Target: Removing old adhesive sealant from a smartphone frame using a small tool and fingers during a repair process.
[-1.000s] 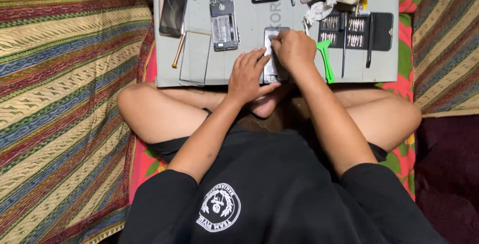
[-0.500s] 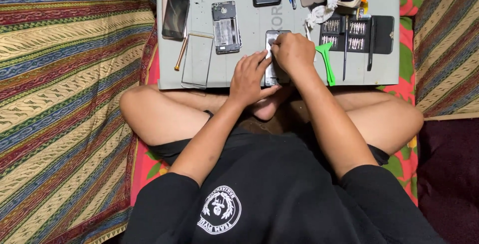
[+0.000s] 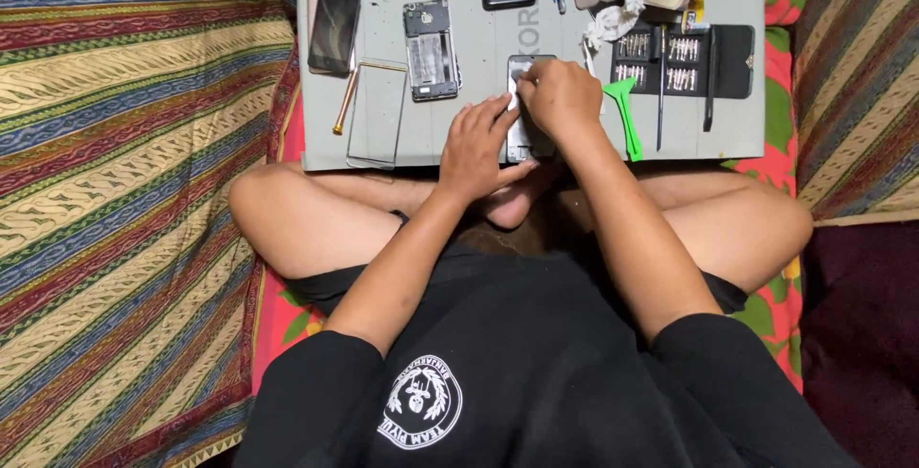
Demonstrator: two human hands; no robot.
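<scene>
Grey mat [image 3: 728, 133] across the crossed legs, and both hands are down on the open phone [image 3: 522, 138] near its front edge. Left hand [image 3: 476, 147] lies flat over the phone's left side, fingers pressed together and stretched forward, pinning it to the mat. Right hand [image 3: 560, 97] sits curled over the phone's upper end, fingertips bunched in a pinch at the top corner; what they pinch is too small to tell. Just right of that hand, a green pry tool [image 3: 624, 114] lies on the mat, and beyond it a black bit case [image 3: 684, 58] lies open. Off to the left: another opened phone [image 3: 431, 50], a dark phone [image 3: 334, 31], a glass panel [image 3: 375, 116] and a brass-coloured rod [image 3: 346, 100] beside it.
</scene>
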